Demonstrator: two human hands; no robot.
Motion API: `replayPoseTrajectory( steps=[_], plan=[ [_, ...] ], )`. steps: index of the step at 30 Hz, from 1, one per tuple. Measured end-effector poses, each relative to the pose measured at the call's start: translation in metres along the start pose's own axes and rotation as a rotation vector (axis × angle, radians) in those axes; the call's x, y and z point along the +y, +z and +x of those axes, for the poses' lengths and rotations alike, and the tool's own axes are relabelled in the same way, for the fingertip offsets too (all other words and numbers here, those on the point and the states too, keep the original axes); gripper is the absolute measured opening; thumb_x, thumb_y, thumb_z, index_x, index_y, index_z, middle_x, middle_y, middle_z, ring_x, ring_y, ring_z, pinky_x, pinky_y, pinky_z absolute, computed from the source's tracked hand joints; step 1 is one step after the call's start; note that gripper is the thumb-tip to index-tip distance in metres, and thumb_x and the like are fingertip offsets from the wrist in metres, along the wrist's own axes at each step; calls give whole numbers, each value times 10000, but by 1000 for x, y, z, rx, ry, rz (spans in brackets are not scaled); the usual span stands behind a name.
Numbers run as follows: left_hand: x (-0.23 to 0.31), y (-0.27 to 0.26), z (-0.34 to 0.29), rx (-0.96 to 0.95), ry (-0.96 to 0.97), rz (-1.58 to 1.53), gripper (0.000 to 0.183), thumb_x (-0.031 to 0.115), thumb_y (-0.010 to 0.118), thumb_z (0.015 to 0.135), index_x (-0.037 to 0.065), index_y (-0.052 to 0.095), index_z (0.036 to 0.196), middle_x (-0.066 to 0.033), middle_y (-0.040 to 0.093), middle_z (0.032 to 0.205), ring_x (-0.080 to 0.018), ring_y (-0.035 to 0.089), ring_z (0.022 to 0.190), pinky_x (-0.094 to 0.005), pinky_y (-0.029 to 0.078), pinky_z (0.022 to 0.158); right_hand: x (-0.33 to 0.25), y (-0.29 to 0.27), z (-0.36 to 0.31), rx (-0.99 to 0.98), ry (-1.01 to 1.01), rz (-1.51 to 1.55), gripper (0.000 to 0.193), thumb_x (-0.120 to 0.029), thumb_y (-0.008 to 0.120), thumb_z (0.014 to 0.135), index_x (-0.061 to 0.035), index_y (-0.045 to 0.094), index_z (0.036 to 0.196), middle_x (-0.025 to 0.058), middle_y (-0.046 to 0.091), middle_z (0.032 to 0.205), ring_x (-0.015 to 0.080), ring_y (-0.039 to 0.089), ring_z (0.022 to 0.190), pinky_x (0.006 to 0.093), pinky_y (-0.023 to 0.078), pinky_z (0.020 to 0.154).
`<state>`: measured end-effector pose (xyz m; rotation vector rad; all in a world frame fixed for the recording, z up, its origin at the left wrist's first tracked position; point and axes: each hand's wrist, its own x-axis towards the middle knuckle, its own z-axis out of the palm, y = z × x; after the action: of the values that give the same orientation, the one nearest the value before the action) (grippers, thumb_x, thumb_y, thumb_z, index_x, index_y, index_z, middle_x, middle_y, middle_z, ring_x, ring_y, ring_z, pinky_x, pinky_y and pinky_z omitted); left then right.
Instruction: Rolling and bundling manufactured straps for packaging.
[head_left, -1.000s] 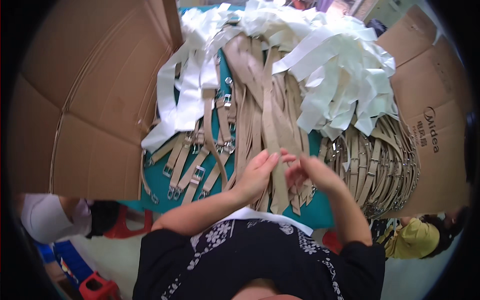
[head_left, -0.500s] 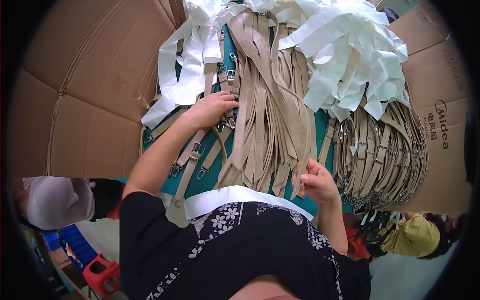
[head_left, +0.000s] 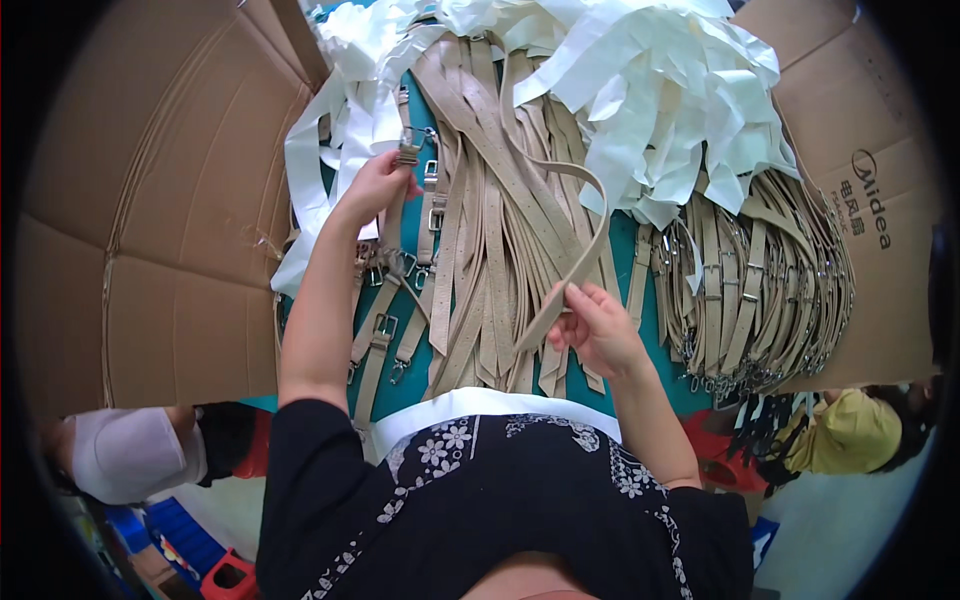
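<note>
My left hand (head_left: pixel 383 183) is closed on the buckle end of a short beige strap (head_left: pixel 406 157), left of a long heap of beige straps (head_left: pixel 490 200). Between the thumb and fingers of my right hand (head_left: pixel 598 325) is a long beige strap (head_left: pixel 597 238), close to its pointed end; it arcs up over the heap. Several short straps with metal buckles (head_left: pixel 386 323) and snap hooks lie below my left hand on the green table top (head_left: pixel 625 240).
White paper strips (head_left: pixel 680 95) cover the far side. At right hangs a dense bundle of buckled straps (head_left: pixel 750 290). Cardboard walls stand at left (head_left: pixel 190 230) and right (head_left: pixel 850 200). People sit beyond both sides, near a red stool (head_left: pixel 230 575).
My left hand has moved up and left from the buckled straps and now grips a buckle end. My right hand has risen and shifted left, bending the long strap into a curve.
</note>
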<state>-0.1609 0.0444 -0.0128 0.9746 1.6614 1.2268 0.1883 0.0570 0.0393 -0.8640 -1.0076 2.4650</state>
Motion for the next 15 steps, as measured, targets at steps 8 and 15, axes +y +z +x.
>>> replayPoseTrajectory(
  steps=[8,15],
  plan=[
    [78,85,-160,-508,204,-235,227,127,411,904,35,409,1112,2,455,781,-44,423,604,-212,391,554,-33,12,43,60,-212,83,163,-200,471,917,-39,497,914,44,592,775,98,586,628,217,510,544],
    [39,108,-146,-324,192,-114,185,53,461,871,39,458,1055,11,493,793,-44,438,668,-189,371,578,-27,17,33,-87,-8,-108,193,-223,505,902,-32,511,879,45,579,751,98,581,620,232,512,508]
  ],
)
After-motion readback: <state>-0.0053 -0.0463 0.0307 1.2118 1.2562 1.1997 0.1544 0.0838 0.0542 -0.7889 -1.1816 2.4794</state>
